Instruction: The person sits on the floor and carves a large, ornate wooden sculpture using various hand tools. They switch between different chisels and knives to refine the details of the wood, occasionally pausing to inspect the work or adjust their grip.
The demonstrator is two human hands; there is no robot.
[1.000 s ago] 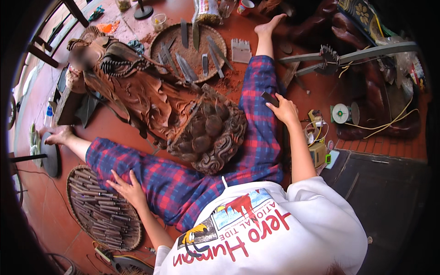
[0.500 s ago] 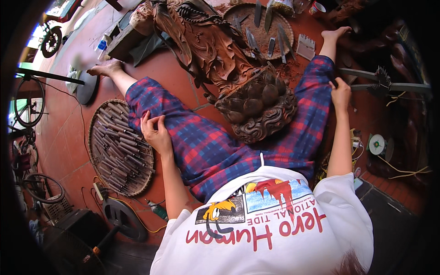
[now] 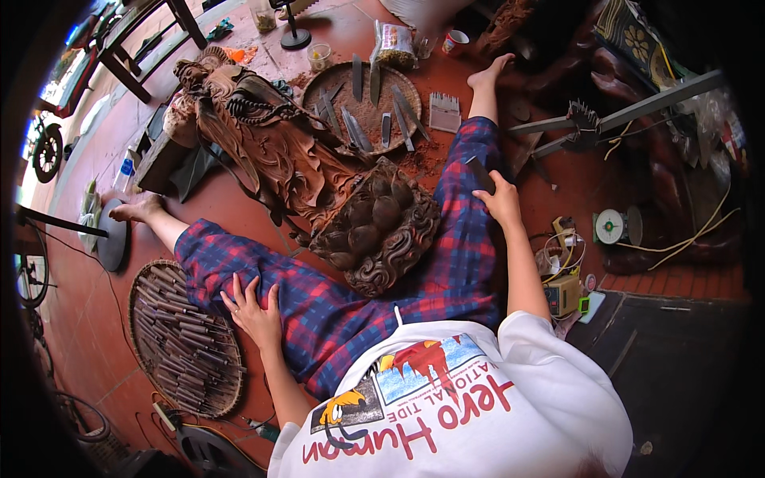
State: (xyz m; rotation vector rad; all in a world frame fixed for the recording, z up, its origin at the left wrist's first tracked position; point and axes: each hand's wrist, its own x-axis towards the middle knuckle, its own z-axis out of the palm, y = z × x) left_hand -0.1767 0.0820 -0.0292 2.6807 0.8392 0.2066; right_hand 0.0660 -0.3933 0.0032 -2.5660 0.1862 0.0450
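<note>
My left hand (image 3: 253, 311) rests on the left leg of my plaid trousers (image 3: 319, 327), its fingers spread and nothing in them. In my right hand (image 3: 502, 201), beside my right thigh, is a thin, flat, dark strip (image 3: 480, 172); its exact kind cannot be made out. Between my legs lies a carved wooden statue (image 3: 275, 151), a robed figure tipped back and away to the left. Its lotus-shaped base (image 3: 374, 227) points toward me, and neither hand touches it.
A round basket (image 3: 134, 319) of many slim, brown-handled tools lies left of my leg. Beyond the statue, a woven tray (image 3: 319, 84) holds several flat blades, with a small box of bits (image 3: 445, 112) beside it. A metal stand (image 3: 617, 115) and a dial scale (image 3: 610, 227) are at right.
The whole view has swung to the right. My left hand's bent fingers have spread out on the trouser leg. My right hand has turned, and more of the dark strip shows.
</note>
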